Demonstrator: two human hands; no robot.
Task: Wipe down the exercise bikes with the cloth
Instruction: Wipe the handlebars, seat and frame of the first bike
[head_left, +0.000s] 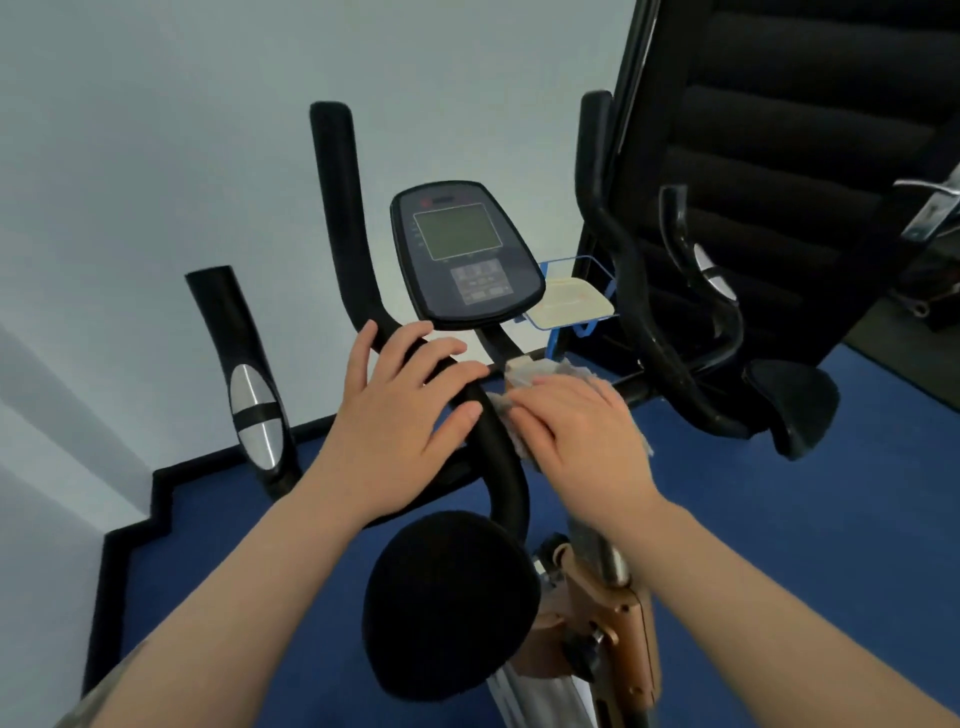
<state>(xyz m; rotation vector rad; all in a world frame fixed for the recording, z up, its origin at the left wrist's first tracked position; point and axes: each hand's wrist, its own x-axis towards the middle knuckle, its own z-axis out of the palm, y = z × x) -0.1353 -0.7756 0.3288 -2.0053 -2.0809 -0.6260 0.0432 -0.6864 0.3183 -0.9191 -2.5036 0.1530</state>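
An exercise bike stands right in front of me, with a black handlebar (498, 457) and a dark console (467, 254) with a grey screen. My left hand (400, 415) rests flat on the left bend of the handlebar, fingers straight and spread. My right hand (576, 431) presses a pale grey cloth (550, 371) flat against the handlebar's middle, just below the console stem. Most of the cloth is hidden under that hand. A round black foam pad (447, 603) sits below my hands.
The bike's copper-coloured frame (608, 623) runs down between my arms. A second bike's handlebar (670, 332) and black seat (795, 405) stand to the right. A tall black padded machine (789, 171) fills the upper right, a blue rack with a pale tray (571, 306) beside it. Blue floor (779, 519), white wall.
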